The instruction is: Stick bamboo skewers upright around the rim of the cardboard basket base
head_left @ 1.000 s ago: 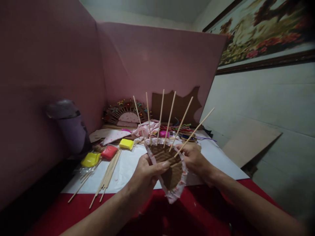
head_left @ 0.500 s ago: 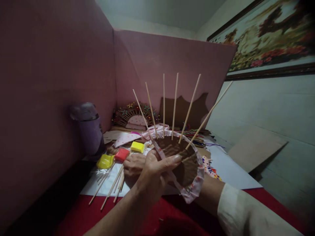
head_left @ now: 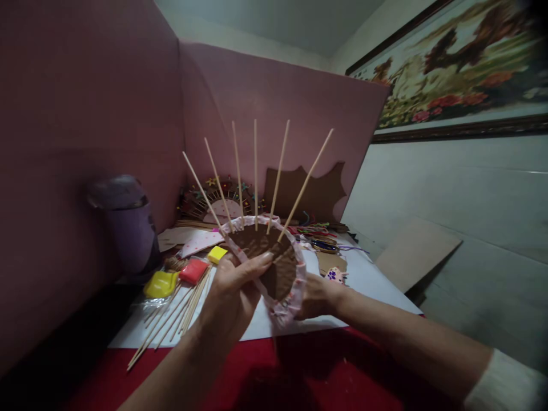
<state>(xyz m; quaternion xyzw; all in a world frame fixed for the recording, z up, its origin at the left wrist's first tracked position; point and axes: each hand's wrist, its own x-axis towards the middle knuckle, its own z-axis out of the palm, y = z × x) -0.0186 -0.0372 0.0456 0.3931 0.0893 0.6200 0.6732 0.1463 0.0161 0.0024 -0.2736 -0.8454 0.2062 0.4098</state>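
My left hand [head_left: 233, 288] grips the left edge of a brown cardboard disc [head_left: 274, 274], its thumb lying across the front. Pink spotted fabric [head_left: 298, 279] wraps the disc's rim. Six thin wooden sticks [head_left: 256, 171] fan upward from the disc's upper part. My right hand [head_left: 312, 297] is at the disc's lower right, partly behind it; its fingers are hidden by the disc, so what they hold cannot be seen.
Loose sticks [head_left: 188, 311], a red packet [head_left: 193, 270] and yellow packets [head_left: 160, 284] lie at left on white paper [head_left: 377, 288]. A purple cup [head_left: 132, 228] stands behind them. A decorated fan piece [head_left: 222, 208] and cut cardboard [head_left: 299, 194] lean at the back.
The disc with its sticks has shifted left in view, along with my left hand. My right hand, which reached behind the disc to the loose sticks, has drawn back to its right side.
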